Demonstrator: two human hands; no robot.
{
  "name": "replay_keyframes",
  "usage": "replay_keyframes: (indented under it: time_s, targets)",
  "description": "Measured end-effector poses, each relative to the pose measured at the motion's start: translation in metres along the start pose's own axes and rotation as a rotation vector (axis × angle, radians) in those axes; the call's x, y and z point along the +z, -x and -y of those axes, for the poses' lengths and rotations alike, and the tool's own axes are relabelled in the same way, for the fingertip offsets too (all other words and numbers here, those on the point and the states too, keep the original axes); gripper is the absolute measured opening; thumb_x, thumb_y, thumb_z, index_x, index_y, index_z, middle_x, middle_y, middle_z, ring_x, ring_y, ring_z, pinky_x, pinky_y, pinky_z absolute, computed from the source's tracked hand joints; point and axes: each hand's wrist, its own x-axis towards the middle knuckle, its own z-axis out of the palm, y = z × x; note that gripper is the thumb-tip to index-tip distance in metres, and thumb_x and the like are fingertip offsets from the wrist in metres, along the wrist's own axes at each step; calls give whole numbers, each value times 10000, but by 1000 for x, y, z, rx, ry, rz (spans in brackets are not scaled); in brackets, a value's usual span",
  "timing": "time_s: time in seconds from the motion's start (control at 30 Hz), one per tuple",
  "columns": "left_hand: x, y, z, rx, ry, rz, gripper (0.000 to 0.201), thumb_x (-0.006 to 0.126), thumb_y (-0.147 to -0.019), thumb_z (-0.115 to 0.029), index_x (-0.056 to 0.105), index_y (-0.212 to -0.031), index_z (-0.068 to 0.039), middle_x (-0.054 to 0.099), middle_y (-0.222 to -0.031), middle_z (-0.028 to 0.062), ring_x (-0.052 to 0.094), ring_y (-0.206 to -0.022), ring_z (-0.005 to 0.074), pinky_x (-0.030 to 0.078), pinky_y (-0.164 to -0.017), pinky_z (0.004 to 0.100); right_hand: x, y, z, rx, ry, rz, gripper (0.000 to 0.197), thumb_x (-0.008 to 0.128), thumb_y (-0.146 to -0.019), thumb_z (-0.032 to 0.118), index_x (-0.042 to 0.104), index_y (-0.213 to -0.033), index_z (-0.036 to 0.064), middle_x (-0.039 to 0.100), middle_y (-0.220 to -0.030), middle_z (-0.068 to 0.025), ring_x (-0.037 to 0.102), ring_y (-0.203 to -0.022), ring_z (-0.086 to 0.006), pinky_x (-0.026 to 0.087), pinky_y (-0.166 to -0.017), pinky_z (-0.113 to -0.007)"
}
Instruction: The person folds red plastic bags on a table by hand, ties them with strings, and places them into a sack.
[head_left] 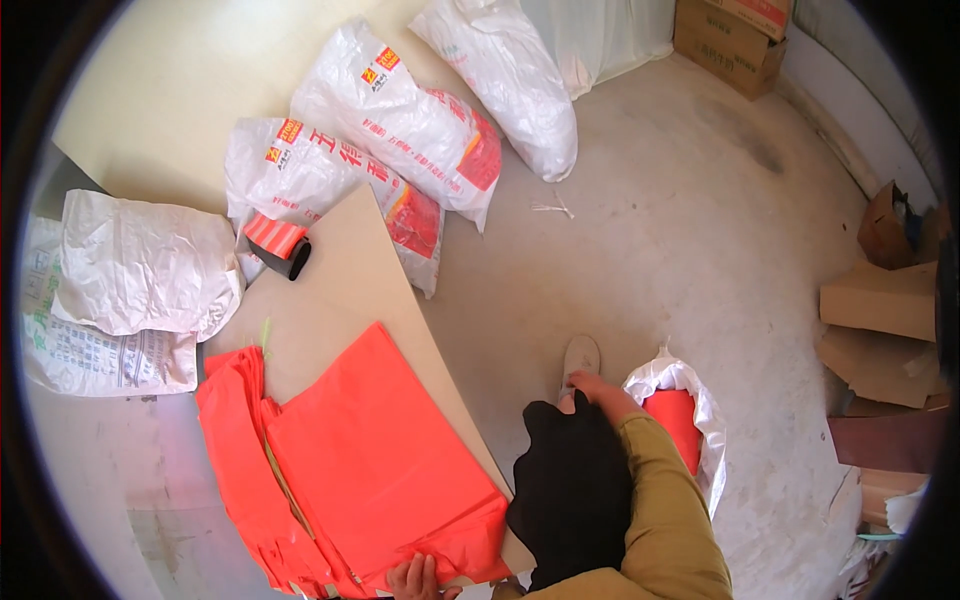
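On the table's near side lies a flat stack of red plastic sheets (380, 430), with a narrower folded red bundle (235, 450) along its left. My left hand (415, 578) is at the stack's near edge, its fingers curled and closed on the red sheets. My right arm, in a mustard sleeve, reaches forward past a black cloth (570, 490) with a wavy edge at my front. My right hand (585, 385) is low over the floor by my shoe (581, 358). Its fingers are mostly hidden, so their hold cannot be made out.
The beige tabletop (330, 265) bears a rolled red-striped and black piece (280, 245). White woven sacks (400, 120) lie at its far side, and another white sack (145, 260) at the left. On the floor stands an opened white sack (712, 440) with red contents. Cardboard boxes (880, 305) line the right.
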Motion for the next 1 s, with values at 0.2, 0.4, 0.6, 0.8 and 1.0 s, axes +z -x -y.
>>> replay_keyframes:
  time_s: [0.2, 0.4, 0.6, 0.8, 1.0]
  targets:
    - [-4, 4, -2, -24, -17, 9, 711, 397, -931, -628, 601, -1232, -18, 558, -1276, 178, 536, -1097, 374, 435, -916, 521, -26, 3, 47, 146, -33, 70, 331, 591, -751, 22, 643, -1073, 78, 579, -1175, -199, 517, -1143, -402, 454, -941, -464]
    - [-2, -1, -1, 2, -3, -15, 705, 397, -933, -626, 599, -1241, -25, 555, -1284, 177, 534, -1107, 372, 428, -917, 516, -6, 1, 6, 87, 26, 91, 443, 600, -769, 335, 652, -1154, 124, 534, -1322, -166, 477, -1258, -329, 412, -1023, -409]
    - [2, -4, 0, 5, 8, -35, 698, 396, -939, -616, 594, -1256, -27, 550, -1299, 173, 541, -1109, 361, 427, -903, 510, -10, -14, -5, 156, -113, 264, 494, 616, -805, 357, 604, -1225, 95, 599, -1248, -172, 558, -1183, -312, 440, -978, -373]
    - [-10, -16, -5, 41, -27, -73, 643, 425, -943, -580, 619, -1213, -30, 603, -1216, 160, 583, -1034, 341, 459, -823, 461, -21, -2, 11, 203, -576, -8, 458, 552, -945, 375, 576, -1272, 55, 563, -1325, -129, 546, -1190, -243, 424, -1000, -359]
    - [-7, -5, -4, -38, 127, -11, 676, 491, -862, -607, 606, -1213, -41, 557, -1229, 123, 511, -1007, 329, 420, -819, 474, -158, 71, 172, 157, -1250, -144, 445, 522, -980, 362, 551, -1309, 63, 583, -1290, -94, 556, -1169, -206, 398, -1039, -356]
